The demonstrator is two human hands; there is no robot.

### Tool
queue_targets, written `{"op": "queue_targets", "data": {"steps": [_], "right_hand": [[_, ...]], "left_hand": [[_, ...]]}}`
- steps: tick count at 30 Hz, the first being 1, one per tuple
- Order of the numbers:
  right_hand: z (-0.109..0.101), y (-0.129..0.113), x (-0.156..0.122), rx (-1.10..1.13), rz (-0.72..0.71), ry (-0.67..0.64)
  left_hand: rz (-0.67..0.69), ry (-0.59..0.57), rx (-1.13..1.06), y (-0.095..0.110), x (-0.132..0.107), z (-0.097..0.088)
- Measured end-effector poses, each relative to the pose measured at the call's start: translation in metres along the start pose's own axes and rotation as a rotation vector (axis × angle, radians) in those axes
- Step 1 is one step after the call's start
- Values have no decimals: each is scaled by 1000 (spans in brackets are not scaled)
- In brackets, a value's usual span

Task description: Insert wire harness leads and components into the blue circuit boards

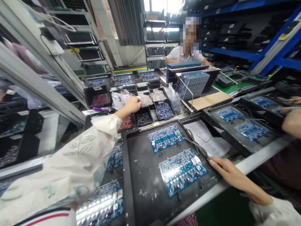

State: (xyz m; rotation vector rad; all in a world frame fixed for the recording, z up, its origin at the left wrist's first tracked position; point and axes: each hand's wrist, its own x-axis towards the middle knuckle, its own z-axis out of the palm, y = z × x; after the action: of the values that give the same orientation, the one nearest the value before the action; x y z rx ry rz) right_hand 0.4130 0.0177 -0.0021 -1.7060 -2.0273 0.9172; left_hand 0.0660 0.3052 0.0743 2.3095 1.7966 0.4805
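Head view: the hands are being kept well apart, with the left hand being held at a bin of silver screws and the right hand being rested by the edge of a black tray; whether either is clamped cannot be told. Two blue circuit boards are being held in that tray, while stacked boards are being racked on the bench beyond, beneath blue steel shelving.

The left hand can pass over the parts bins — the upright board rack blocks the way beyond.
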Motion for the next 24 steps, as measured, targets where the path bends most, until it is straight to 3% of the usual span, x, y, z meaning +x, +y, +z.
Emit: {"op": "queue_targets", "data": {"steps": [4,7,15,20,24], "right_hand": [[13,0,-5,-89,31,126],[16,7,-7,-147,29,202],[34,-1,-4,-162,-26,213],[44,-18,-4,-119,-53,230],[49,-31,-5,-80,-64,198]], "left_hand": [[-75,157,129,-67,-17,-7],[-68,212,206,-91,-27,-8],[62,127,285,-91,-14,5],[-112,67,413,-109,10,-9],[-103,-62,417,-107,40,-1]]}}
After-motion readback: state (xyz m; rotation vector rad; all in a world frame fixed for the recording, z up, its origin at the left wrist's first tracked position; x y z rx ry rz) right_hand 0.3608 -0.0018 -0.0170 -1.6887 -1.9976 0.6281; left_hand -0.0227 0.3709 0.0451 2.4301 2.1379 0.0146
